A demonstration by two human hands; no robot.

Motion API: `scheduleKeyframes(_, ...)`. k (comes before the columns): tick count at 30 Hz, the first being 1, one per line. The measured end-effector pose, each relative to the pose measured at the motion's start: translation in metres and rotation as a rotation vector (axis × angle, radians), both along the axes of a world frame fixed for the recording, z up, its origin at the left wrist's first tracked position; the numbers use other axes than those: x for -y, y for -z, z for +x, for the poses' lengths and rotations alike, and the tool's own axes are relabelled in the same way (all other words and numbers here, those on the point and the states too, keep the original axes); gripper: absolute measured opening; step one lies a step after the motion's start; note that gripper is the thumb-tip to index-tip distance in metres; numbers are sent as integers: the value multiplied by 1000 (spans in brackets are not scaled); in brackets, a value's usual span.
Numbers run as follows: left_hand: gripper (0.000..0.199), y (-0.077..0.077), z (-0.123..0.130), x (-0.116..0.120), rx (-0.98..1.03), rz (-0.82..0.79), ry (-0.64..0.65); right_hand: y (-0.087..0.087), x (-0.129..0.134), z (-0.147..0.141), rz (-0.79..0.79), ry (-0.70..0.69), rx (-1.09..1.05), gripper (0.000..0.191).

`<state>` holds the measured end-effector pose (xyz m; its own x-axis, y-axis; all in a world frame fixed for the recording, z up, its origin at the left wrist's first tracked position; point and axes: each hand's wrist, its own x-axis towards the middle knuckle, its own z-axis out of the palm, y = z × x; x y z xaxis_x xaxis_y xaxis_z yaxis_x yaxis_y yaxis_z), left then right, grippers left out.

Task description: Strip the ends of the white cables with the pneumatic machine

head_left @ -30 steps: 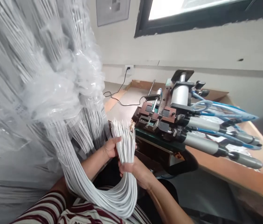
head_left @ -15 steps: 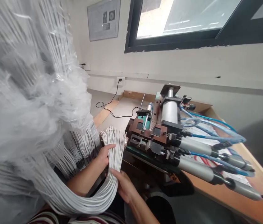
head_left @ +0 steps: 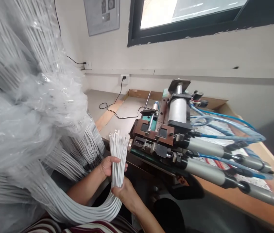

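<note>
Wire bundle, tips seemingly closer together now

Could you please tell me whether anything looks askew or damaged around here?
The window frame has a ragged, chipped-looking lower edge against the wall, and a dark mark spots the ledge.

Workshop, pneumatic machine on wooden bench, bagged wire bundles

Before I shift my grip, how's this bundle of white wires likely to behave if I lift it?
The wire bundle looks floppy overall, since its lower length sags in a deep curve. Its loose tips stand nearly upright above the left hand and right hand, so short lengths seem springy; unbound there, they might splay.
</note>
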<state>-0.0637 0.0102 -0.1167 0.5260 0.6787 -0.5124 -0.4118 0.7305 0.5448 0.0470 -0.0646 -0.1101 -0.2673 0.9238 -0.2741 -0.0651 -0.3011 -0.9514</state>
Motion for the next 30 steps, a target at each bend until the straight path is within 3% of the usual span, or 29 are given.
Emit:
scheduleKeyframes(8, 36, -52, 11, 24, 108, 305, -35, -27, 30, 9, 339, -23, 45, 22)
scheduleKeyframes(11, 42, -71, 14, 38, 122, 407, -22, -33, 41, 10, 384, 15, 51, 24)
scheduleKeyframes(14, 32, -84, 19, 47, 79, 469, -27, -33, 48, 10, 405, 46, 34, 21)
scheduleKeyframes(19, 21, -95, 32, 56, 22, 525, -131, -36, 53, 16, 404, 55, -41, 18)
scheduleKeyframes(25, 16, -101, 44, 60, -75, 551, -220, -51, 43, 45, 397, -52, -191, 36)
scheduleKeyframes(30, 22, -99, 45, 62, -163, 620, -236, -61, 13, 67, 379, 241, -49, 26)
